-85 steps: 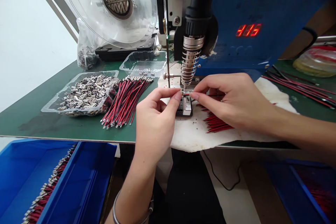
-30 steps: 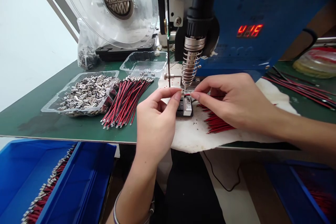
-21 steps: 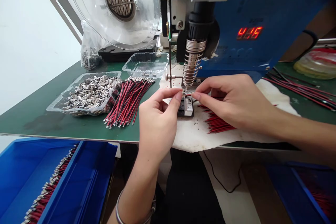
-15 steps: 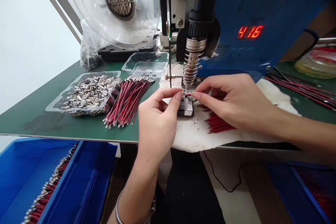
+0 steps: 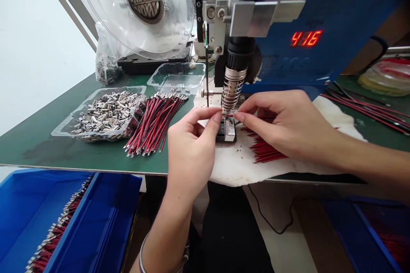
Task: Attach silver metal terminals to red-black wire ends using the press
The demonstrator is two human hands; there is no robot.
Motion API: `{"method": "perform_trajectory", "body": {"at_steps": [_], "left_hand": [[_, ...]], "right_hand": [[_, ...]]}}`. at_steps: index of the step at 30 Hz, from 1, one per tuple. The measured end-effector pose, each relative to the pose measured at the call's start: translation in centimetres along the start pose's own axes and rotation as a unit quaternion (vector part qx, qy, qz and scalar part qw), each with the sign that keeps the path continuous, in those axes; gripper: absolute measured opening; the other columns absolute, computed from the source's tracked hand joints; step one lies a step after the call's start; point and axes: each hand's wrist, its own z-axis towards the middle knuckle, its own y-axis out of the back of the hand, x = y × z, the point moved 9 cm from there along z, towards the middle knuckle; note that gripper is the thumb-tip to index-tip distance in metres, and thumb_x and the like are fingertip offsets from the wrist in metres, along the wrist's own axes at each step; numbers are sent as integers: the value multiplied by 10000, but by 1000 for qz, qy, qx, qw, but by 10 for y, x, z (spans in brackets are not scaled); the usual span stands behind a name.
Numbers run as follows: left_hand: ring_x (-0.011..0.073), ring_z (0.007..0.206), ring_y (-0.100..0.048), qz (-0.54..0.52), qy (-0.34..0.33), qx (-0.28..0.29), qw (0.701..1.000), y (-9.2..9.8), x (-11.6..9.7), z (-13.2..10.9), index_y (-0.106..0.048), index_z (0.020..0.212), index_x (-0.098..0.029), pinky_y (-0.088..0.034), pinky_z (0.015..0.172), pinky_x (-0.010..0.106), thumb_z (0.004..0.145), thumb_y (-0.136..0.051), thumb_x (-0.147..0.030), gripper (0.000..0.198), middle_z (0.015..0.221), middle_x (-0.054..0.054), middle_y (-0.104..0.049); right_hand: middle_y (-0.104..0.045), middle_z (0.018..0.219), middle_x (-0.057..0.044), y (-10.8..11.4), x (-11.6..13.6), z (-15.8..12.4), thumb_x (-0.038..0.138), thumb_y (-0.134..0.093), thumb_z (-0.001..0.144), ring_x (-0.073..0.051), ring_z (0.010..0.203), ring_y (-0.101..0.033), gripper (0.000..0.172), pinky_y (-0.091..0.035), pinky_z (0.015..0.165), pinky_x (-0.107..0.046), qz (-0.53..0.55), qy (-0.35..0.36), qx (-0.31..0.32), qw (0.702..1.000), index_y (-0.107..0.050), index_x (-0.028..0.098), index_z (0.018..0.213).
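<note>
Hands: left hand (image 5: pixel 192 149) and right hand (image 5: pixel 282 123) unmoved, both pinched on what looks like a wire end (image 5: pixel 228 114) atop the small block (image 5: pixel 226 131) | Change: soldering iron (image 5: pixel 232 89) has dropped onto it | Display (image 5: pixel 306 38): 416, unchanged

The left grip (image 5: pixel 188 149) rises from the lower edge on a steep forearm with the wrist straight. Its thumb and forefinger are pinched together at the tips and the other fingers curl into the palm. The right grip (image 5: pixel 282 123) comes in from the right on a level forearm, back of the hand up. Its fingertips (image 5: pixel 238 116) are pinched too, just beside the left's.
</note>
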Motion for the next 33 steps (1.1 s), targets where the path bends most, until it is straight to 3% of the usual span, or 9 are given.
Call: {"method": "perform_trajectory", "body": {"at_steps": [20, 33], "left_hand": [[83, 588, -535, 3, 2, -10, 1000, 0, 0, 1, -932, 930, -284, -361, 516, 213, 940, -918, -390, 107, 703, -2, -733], [111, 634, -608, 4, -7, -5, 1000, 0, -2, 1, -933, 945, -269, -387, 516, 222, 944, -900, -366, 102, 783, 23, -793]], "right_hand": [[-732, 659, 18, 0, 0, 1, 263, -714, 991, -145, 523, -557, 185, -439, 609, -329, 4, 5, -1, 1000, -784, 237, 822], [-751, 685, 16, 1, 1, 0, 269, -713, 1000, -146, 532, -572, 193, -446, 603, -324, -10, 19, -6, 1000, -782, 245, 821]]}}
